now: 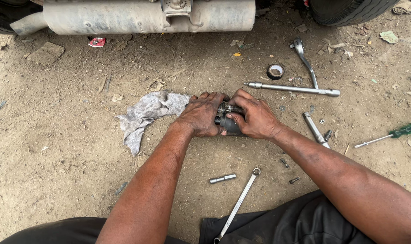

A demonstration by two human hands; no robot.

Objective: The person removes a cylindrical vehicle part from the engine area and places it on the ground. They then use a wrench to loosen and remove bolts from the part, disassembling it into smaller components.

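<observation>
A small dark metal car part rests on the dirt ground, clasped from both sides. My left hand covers its left side with fingers curled over the top. My right hand grips its right side, thumb pressed against the front. Most of the part is hidden under my fingers. A crumpled grey rag lies just left of my left hand, touching it.
A ratchet handle, a long extension bar, a roll of black tape, a green-handled screwdriver, a ring spanner, a socket piece and small bolts lie around. A dusty exhaust muffler and a tyre are ahead.
</observation>
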